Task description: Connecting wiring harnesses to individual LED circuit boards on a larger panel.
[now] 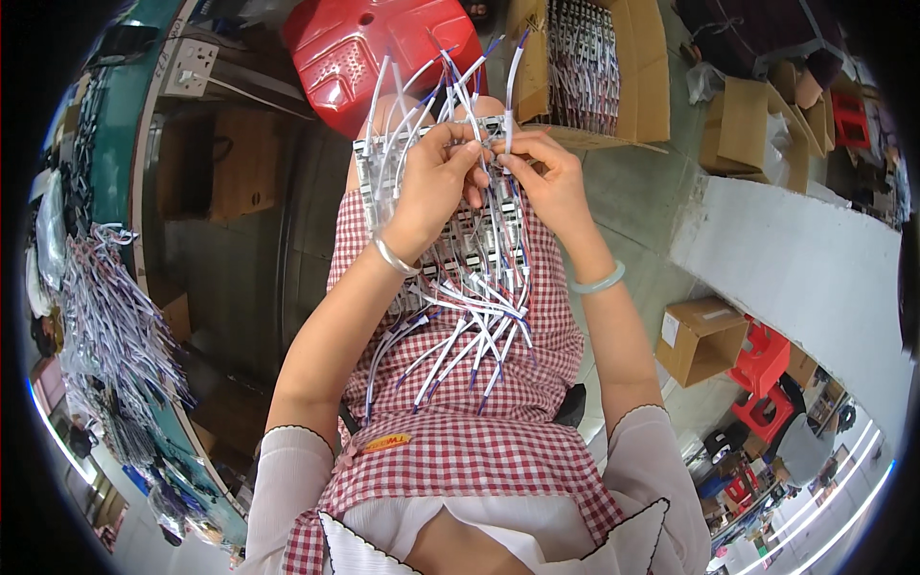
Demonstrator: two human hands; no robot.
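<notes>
Across my lap lies a panel of small white and grey electronic modules [479, 235], on a red-checked apron [537, 402]. White-sleeved wires [479, 305] with blue ends stick out from its far edge and fan over its near edge. At the panel's far side my left hand [443, 177] is closed, its thumb and fingertips pinched near the base of the wires. Close beside it, my right hand [548, 182] pinches an upright white-sleeved wire [511, 101] low down. My fingers cover the exact spot where the two hands meet.
Beyond my knees is a red plastic stool [383, 48]. A cardboard box [642, 77] packed with similar wired panels stands at the far right. Bundled wires [120, 326] lie on the green bench at left. Another box [702, 340] sits right, near a white surface [795, 278].
</notes>
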